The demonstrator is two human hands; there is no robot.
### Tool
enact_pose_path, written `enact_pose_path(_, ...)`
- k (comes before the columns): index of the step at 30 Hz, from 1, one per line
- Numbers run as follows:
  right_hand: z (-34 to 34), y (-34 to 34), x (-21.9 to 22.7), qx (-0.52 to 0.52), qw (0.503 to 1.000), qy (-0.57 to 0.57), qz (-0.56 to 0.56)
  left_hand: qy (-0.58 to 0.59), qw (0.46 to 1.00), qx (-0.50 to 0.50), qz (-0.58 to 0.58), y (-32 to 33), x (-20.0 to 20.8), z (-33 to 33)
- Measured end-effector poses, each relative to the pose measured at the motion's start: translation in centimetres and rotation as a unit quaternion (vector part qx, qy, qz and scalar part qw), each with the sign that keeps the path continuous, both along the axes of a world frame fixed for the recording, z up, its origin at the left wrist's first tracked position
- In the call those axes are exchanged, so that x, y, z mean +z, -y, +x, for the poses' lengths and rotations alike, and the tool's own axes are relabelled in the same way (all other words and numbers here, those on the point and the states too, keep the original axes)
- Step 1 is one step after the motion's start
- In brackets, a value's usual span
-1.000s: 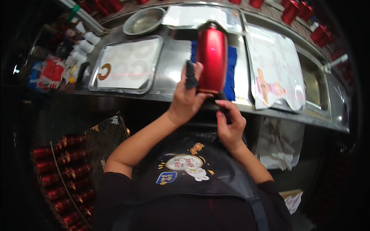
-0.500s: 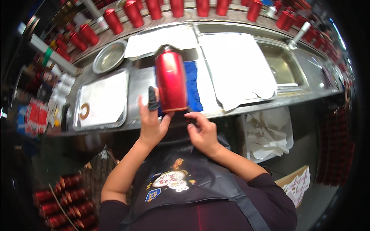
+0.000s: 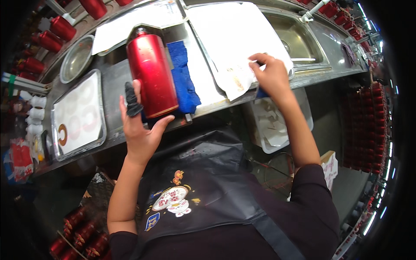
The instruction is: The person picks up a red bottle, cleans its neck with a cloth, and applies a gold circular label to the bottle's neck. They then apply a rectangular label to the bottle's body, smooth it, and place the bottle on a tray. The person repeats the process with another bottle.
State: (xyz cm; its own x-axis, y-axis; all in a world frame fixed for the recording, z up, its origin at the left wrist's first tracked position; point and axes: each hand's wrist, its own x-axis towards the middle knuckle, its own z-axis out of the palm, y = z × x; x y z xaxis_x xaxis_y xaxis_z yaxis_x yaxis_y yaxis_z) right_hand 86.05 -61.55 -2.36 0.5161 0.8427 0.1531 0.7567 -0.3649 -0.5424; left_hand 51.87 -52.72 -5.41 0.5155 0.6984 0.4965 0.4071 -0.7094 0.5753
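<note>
A shiny red metal bottle (image 3: 152,76) lies partly over a blue cloth (image 3: 185,82), its neck pointing away from me. My left hand (image 3: 141,130) is at the bottle's near left side with fingers stretched and thumb spread under the base end; it seems to touch the bottle without wrapping round it. Black covers sit on its fingertips. Over the large white sheet (image 3: 236,34) on the right is my right hand (image 3: 274,78), its thumb and forefinger curved with a small dark gap between them. The sheet's near corner, bearing faint gold print, hangs beside these fingers.
On the left stand a metal tray (image 3: 100,125) with a brown ring mark on its white liner and a round steel bowl (image 3: 78,60). A sink (image 3: 299,39) is at the far right. Below the counter edge sits a bin (image 3: 271,147) of white scraps. Red bottles line the back.
My right hand has moved from beside the bottle's base, right and away from me, to the white sheet. The left hand stays by the bottle. The view has shifted right.
</note>
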Motion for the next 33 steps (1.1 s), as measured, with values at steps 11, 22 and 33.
enact_pose_path(11,13.0,-2.9,-0.8,-0.019,0.962,0.097,-0.256,0.038,0.99,-0.068,-0.114,2.1,1.8,-0.8)
enact_pose_path(22,16.9,-18.5,-2.3,0.099,0.958,0.153,-0.22,0.032,0.988,-0.058,-0.137,2.5,0.7,-1.1)
enact_pose_path(33,17.1,-16.5,0.7,0.07,0.969,0.073,-0.227,0.039,0.98,-0.068,-0.181,2.2,0.2,-1.2)
